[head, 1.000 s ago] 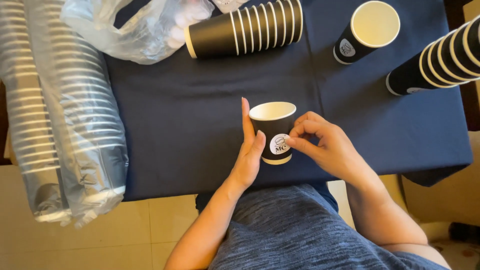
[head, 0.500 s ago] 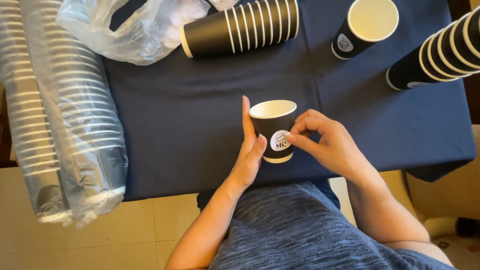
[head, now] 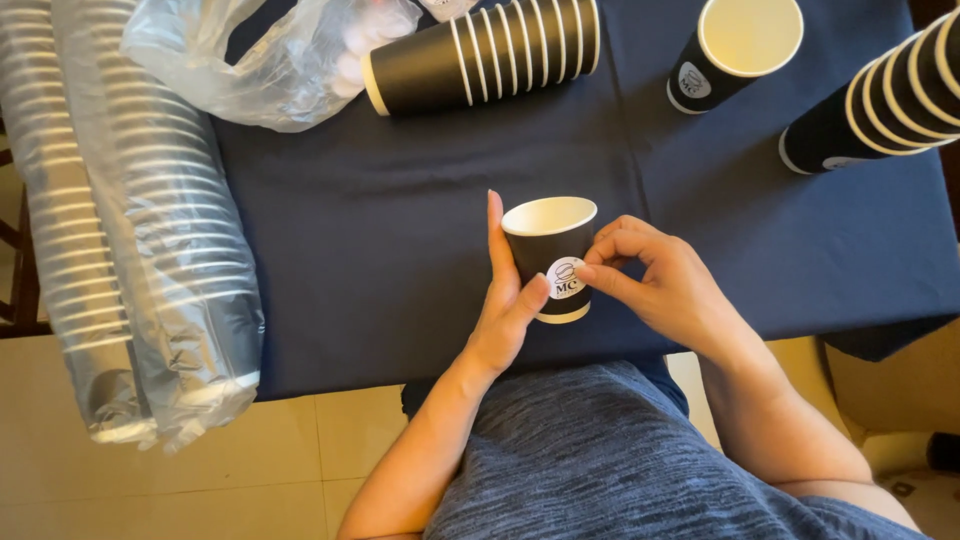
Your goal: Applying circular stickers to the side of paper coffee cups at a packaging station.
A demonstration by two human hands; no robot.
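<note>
A black paper cup [head: 545,245] with a white rim stands upright on the dark blue tablecloth [head: 400,250] near the front edge. A round white sticker [head: 564,278] sits on its side facing me. My left hand [head: 505,300] steadies the cup from the left, fingers flat along its wall and thumb on the front. From the right, my right hand [head: 655,285] has its thumb and forefinger tips pressed on the sticker's edge.
A stack of black cups [head: 490,50] lies on its side at the back. One stickered cup [head: 735,50] stands at the back right beside another lying stack [head: 880,100]. Long sleeves of wrapped cups [head: 130,220] cover the left; a clear plastic bag [head: 270,60] lies behind.
My right fingertips have slid slightly along the sticker on the cup. The cup and my left hand stay about where they were; the view shifted a little.
</note>
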